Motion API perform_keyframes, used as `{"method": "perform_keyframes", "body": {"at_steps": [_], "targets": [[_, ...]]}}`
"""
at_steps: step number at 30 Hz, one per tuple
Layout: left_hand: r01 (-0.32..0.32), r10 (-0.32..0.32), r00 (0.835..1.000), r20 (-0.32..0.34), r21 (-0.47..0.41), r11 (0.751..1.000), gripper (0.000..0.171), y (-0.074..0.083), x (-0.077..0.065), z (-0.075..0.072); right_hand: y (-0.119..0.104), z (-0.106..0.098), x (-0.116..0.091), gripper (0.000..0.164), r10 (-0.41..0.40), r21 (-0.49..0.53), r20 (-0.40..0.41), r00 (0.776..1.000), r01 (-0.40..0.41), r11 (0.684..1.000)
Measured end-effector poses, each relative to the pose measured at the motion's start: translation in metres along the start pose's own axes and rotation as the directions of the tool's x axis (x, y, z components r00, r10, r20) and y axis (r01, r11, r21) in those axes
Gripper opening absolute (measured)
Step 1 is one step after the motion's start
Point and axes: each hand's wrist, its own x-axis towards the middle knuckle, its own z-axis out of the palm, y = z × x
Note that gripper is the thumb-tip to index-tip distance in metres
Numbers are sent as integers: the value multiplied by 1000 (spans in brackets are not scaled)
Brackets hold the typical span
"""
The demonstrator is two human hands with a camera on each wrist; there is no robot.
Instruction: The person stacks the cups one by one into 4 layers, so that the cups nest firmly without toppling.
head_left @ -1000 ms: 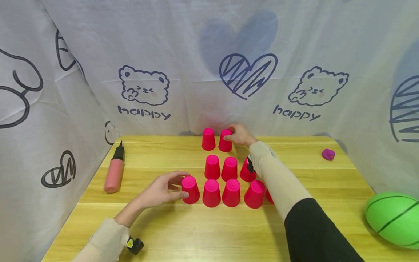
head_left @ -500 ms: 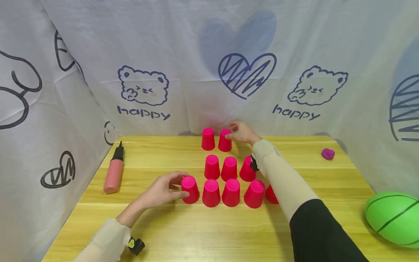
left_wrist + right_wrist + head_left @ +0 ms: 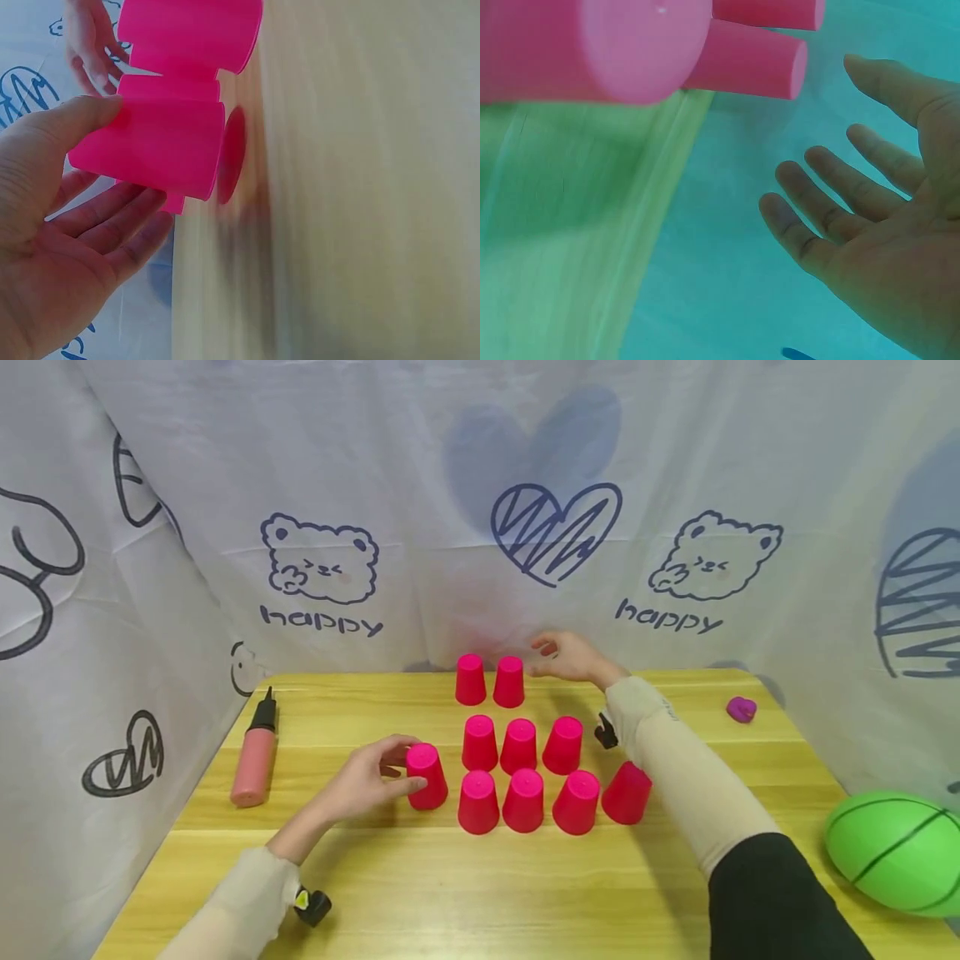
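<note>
My left hand (image 3: pixel 369 781) grips a pink plastic cup (image 3: pixel 426 778), upside down, between thumb and fingers. In the left wrist view a narrow gap separates the rim of this held cup (image 3: pixel 161 146) from its reflection on the wood. More upturned pink cups stand in rows: two at the back (image 3: pixel 509 683), three in the middle (image 3: pixel 519 747), and several in front (image 3: pixel 523 802). My right hand (image 3: pixel 572 658) hovers just right of the back pair, touching nothing. Its fingers (image 3: pixel 829 221) are spread and slightly bent in the right wrist view.
At the table's left lies a pink hand pump (image 3: pixel 255 764) with a black nozzle. A small purple object (image 3: pixel 741 709) sits at the far right. A green ball (image 3: pixel 896 853) with black lines rests at the right edge. Printed white cloth (image 3: pixel 442 568) hangs behind the table.
My right hand has let go of the right back cup and drawn away to the right. My left hand has raised the leftmost front cup slightly.
</note>
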Motion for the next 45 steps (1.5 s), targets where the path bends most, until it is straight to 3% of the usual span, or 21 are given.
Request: {"method": "perform_keyframes", "body": {"at_steps": [11, 26, 45], "targets": [[19, -14, 993, -117, 44, 999, 56, -6, 30, -14, 1, -7, -35, 51, -99, -54, 44, 994, 101, 993], [100, -91, 975, -201, 34, 994, 60, -1, 74, -28, 19, 0, -88, 55, -36, -37, 53, 998, 38, 999], [134, -125, 947, -296, 10, 991, 62, -10, 116, -28, 32, 21, -111, 54, -55, -20, 48, 997, 56, 998]]}}
